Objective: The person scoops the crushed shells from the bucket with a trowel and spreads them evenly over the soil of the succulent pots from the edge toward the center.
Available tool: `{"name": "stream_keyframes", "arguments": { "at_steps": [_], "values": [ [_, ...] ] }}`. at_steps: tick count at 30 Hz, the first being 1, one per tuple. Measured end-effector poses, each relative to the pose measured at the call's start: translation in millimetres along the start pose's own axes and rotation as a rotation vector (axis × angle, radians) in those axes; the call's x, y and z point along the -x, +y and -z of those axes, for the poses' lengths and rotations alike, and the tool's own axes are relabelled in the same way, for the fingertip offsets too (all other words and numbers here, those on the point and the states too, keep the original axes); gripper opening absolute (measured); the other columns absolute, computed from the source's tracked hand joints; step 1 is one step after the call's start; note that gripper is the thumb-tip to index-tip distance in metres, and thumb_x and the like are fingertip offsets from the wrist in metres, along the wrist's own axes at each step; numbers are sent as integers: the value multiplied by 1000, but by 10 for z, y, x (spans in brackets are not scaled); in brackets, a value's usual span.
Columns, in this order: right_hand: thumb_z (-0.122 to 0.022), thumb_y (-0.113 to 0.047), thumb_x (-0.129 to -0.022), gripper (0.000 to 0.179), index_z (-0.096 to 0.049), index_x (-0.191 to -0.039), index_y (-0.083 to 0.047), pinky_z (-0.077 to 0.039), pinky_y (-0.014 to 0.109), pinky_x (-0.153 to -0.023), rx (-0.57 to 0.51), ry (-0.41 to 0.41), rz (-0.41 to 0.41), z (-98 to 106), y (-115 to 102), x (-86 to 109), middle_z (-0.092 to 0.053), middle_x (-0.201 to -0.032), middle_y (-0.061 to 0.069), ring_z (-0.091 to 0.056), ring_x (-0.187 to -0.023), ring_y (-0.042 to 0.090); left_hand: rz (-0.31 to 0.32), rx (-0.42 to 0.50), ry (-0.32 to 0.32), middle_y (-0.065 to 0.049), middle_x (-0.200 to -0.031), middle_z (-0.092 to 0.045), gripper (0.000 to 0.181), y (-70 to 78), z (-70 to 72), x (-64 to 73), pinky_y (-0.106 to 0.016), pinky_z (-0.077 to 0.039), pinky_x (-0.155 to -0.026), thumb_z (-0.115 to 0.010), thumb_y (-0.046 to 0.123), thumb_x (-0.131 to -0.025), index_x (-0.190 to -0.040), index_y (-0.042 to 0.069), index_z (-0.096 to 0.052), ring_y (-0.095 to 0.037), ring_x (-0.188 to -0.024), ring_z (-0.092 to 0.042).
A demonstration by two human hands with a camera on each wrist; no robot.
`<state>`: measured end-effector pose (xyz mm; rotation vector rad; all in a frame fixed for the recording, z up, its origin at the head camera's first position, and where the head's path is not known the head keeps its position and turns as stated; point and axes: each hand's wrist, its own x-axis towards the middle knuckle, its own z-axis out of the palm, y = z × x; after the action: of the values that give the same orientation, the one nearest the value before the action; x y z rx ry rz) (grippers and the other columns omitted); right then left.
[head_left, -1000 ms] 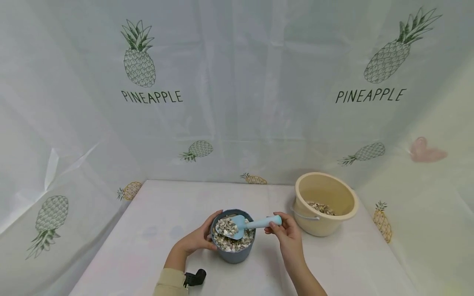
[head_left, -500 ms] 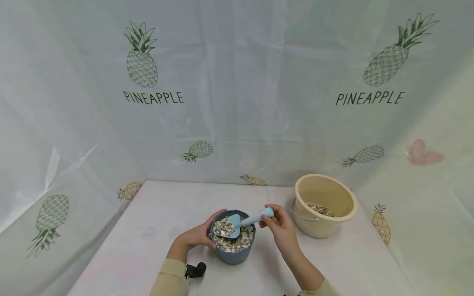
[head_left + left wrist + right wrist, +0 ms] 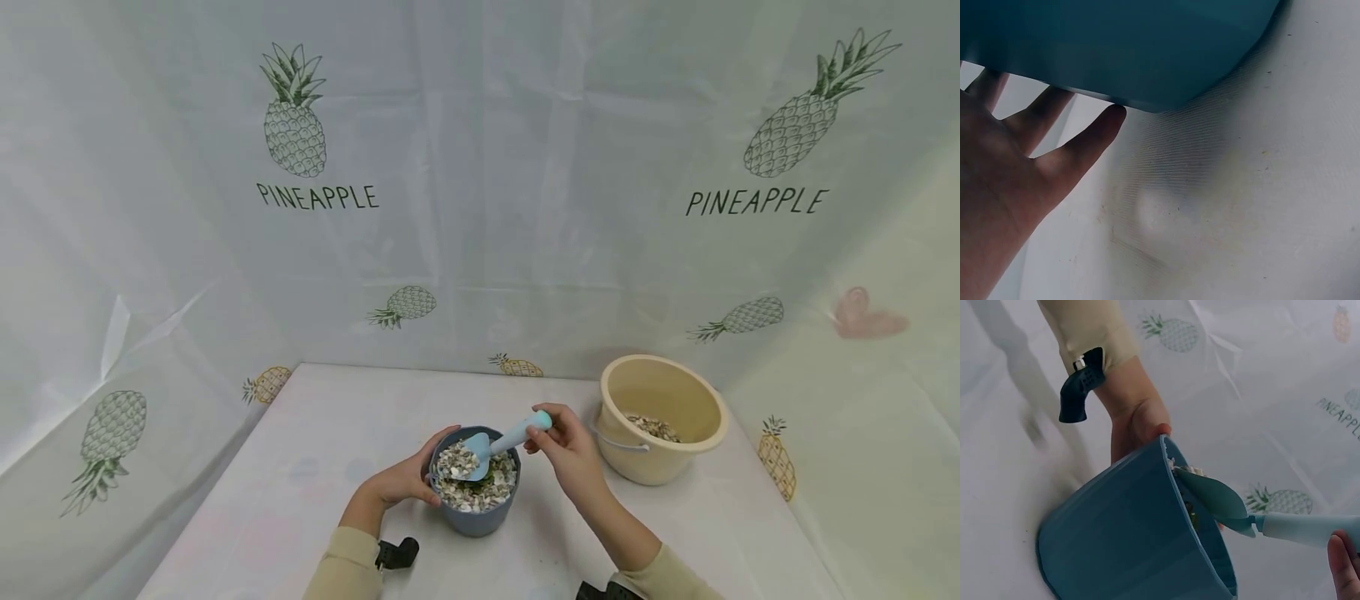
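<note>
A blue-grey flower pot [image 3: 474, 522] full of pale gravel stands on the table, with a bit of green showing among the stones. My left hand [image 3: 401, 483] holds its left side, thumb at the front and fingers towards the back. In the left wrist view, fingertips touch the pot wall [image 3: 1116, 50]. My right hand [image 3: 570, 458] grips the handle of a light blue trowel [image 3: 513, 436] between thumb and fingers. Gravel [image 3: 456, 460] lies on the trowel's blade, over the left part of the pot's mouth. The right wrist view shows the blade [image 3: 1222, 499] reaching in past the rim.
A cream bucket [image 3: 652, 467] with a thin handle stands at the right rear, with some gravel [image 3: 654, 427] at its bottom. A white sheet printed with pineapples [image 3: 295, 137] hangs behind and beside the table [image 3: 352, 400].
My right hand has moved left and slightly away from me, with the trowel handle now angled up more steeply. Green in the pot has come into view. My left hand stays on the pot.
</note>
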<state>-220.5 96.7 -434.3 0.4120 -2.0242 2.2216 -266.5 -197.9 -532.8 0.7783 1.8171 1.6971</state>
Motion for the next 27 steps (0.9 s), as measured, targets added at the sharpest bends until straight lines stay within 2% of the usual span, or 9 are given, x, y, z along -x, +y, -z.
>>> {"name": "stream_keyframes", "arguments": {
  "at_steps": [5,12,18,22,27],
  "values": [
    [-62,3,-93,27,-56,-119,5,-57,31,-72,23,-22,-10,-17,-39,-44,-60,-93,20,-65,-76,20,12,13,7,-11,-162,0,120,-5,-18,5,-67,-13,-109,-89,26,-72,-158,30,-5,-43,-144,0],
    [-62,1,-94,26,-58,-119,2,-57,31,-71,91,-39,-7,-35,-79,-99,-61,-92,19,-65,-76,21,30,8,14,-15,-161,2,122,45,-51,38,-62,-20,-110,-87,16,-74,-158,28,0,-45,-143,-4],
    [-61,4,-93,27,-57,-119,3,-56,30,-70,76,-36,-11,-31,-45,-140,-60,-90,17,-65,-74,19,45,-47,41,-17,-160,-2,117,128,-79,46,-64,-25,-107,-87,22,-75,-157,31,-5,-45,-143,-9],
    [-62,2,-93,27,-57,-120,4,-56,30,-70,74,-41,-6,-23,-39,-153,-60,-92,18,-65,-75,19,49,-15,43,-18,-159,-6,114,115,-84,48,-58,-28,-107,-86,20,-76,-156,33,-7,-43,-142,-13],
    [-63,-1,-93,27,-58,-120,2,-57,31,-71,90,-50,-9,-30,-43,-165,-61,-92,17,-65,-75,20,54,12,18,-17,-158,-7,114,77,-78,44,-55,-27,-108,-86,30,-76,-156,37,-6,-41,-142,-15]
  ]
}}
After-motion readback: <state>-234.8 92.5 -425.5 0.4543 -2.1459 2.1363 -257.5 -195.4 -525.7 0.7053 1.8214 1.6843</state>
